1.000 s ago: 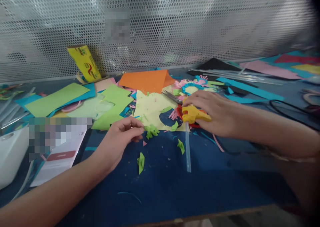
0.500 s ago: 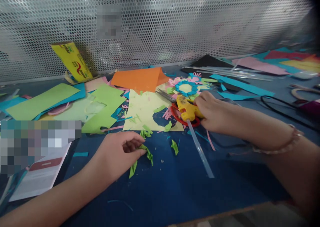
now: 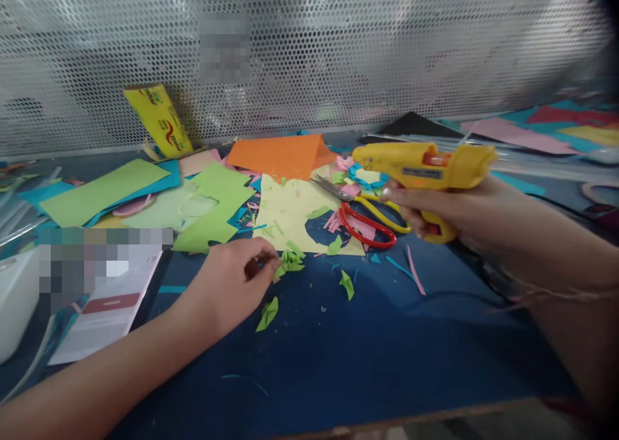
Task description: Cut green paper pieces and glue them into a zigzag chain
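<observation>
My right hand (image 3: pixel 435 211) grips a yellow hot glue gun (image 3: pixel 420 162), raised above the table with its nozzle to the left. Below the nozzle lie scissors (image 3: pixel 370 230) with one red and one yellow handle. My left hand (image 3: pixel 236 282) is closed in a pinch on a small folded green paper piece (image 3: pixel 290 262), low over the table. More green paper pieces lie near it, one (image 3: pixel 267 314) below the fingertips and another (image 3: pixel 347 285) to the right. A blue-rimmed paper flower (image 3: pixel 370 175) is partly hidden behind the glue gun.
A cream sheet (image 3: pixel 285 214) with a cut-out, a folded orange sheet (image 3: pixel 275 156) and green sheets (image 3: pixel 217 195) cover the table's back. A yellow box (image 3: pixel 162 120) leans against the perforated metal panel (image 3: pixel 290 59). Clear glue sticks and coloured paper lie at right.
The glue gun has been lifted off the scissors area and turned sideways in my right hand. My left hand has shifted slightly, still pinching green paper. The view has swung a little.
</observation>
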Demonstrator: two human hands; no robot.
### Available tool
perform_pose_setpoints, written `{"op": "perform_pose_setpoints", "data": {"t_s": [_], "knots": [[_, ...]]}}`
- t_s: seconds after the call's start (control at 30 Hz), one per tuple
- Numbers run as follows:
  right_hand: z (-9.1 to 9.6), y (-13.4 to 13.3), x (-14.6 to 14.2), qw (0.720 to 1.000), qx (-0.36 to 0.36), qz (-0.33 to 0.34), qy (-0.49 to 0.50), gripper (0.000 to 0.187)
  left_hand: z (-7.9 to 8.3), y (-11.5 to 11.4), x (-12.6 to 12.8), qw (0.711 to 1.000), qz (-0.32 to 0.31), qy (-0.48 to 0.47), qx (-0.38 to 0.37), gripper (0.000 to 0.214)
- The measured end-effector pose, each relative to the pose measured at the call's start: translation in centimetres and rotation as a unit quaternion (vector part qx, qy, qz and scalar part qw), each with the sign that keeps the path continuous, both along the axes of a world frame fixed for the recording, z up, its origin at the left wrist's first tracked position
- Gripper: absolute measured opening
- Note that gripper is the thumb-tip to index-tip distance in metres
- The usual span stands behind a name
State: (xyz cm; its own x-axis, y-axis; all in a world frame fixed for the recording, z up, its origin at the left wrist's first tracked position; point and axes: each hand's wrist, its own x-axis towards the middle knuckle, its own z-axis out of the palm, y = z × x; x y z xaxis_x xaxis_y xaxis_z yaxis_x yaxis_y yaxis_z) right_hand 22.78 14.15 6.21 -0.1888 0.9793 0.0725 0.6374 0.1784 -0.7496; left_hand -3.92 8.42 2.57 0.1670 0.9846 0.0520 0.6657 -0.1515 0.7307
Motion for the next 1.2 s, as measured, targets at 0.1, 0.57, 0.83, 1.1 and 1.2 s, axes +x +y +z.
{"op": "perform_pose_setpoints", "data": {"t_s": [0.1,0.57,0.83,1.1,1.2], "knots": [[0.4,-1.1,-0.9,0.988,-0.12,0.062,0.071,0.025,-0.1,0.2,-0.5,0.998,-0.003,0.033,0.051,0.014],[-0.2,-1.8,-2.1,0.971,-0.192,0.116,-0.078,0.029,-0.3,1.2,-0.6,0.997,-0.045,0.06,0.029,0.01],[0.2,-2.1,-1.5,0.96,-0.224,0.155,-0.062,0.021,0.5,0.5,-0.4,0.992,-0.053,-0.039,-0.107,0.012],[-0.2,-1.6,-1.5,0.928,-0.272,0.183,-0.175,0.034,-0.1,-0.1,0.3,0.989,-0.116,0.089,-0.038,0.01],[-0.5,-1.6,-1.9,0.924,-0.279,0.169,-0.2,0.038,-0.5,-0.1,0.1,0.985,-0.134,0.106,0.014,0.009]]}}
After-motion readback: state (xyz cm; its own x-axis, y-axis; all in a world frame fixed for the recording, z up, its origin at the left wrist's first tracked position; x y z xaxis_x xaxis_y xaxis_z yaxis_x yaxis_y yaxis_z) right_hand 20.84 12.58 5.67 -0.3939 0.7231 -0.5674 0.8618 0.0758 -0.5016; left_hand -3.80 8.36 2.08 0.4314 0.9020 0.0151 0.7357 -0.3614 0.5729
